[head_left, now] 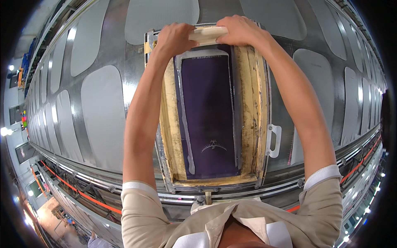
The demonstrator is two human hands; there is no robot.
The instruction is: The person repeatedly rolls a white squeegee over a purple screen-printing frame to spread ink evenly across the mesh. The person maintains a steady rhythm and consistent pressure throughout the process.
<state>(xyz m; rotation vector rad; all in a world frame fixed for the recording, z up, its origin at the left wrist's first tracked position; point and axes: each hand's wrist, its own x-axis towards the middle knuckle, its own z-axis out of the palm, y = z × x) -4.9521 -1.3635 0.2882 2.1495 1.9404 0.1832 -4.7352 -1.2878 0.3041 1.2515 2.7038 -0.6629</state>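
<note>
Head view: left hand and right hand gripping opposite ends of a pale bar, far end of the screen frame. Bar looks stiff, fairly light, maybe slick; best held at both ends.

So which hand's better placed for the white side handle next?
Right hand, likely: the white handle juts from the right side of the screen frame, farther from the left hand. Both grip the squeegee.
</note>
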